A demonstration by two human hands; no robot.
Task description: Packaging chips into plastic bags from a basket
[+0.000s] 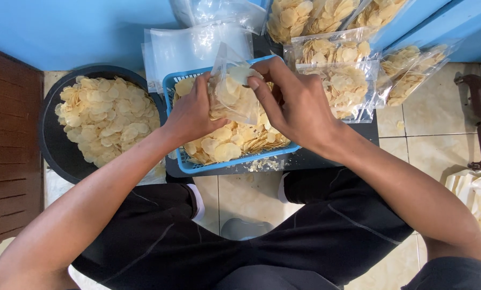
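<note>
A: Two hands on one clear plastic bag [234, 91] here, dead centre of the frame, right over the blue basket [235, 164] full of pale round chips.

B: Who's holding what?

A: The left hand [191, 115] is clamped on the bag's left side, fingers wrapped round it. The right hand [291, 104] is pinched shut on the bag's top edge, with a chip caught under the fingertips. The bag is already part full of chips.

B: And around it?

A: The round black tub [55, 145] with more chips is at mid left, just beside the basket. Filled chip bags [342, 80] are piled at upper right, a stack of empty bags [195, 48] at top centre. Tiled floor [428, 139] is underneath, and the person's dark trousers [283, 241] are at the bottom.
</note>
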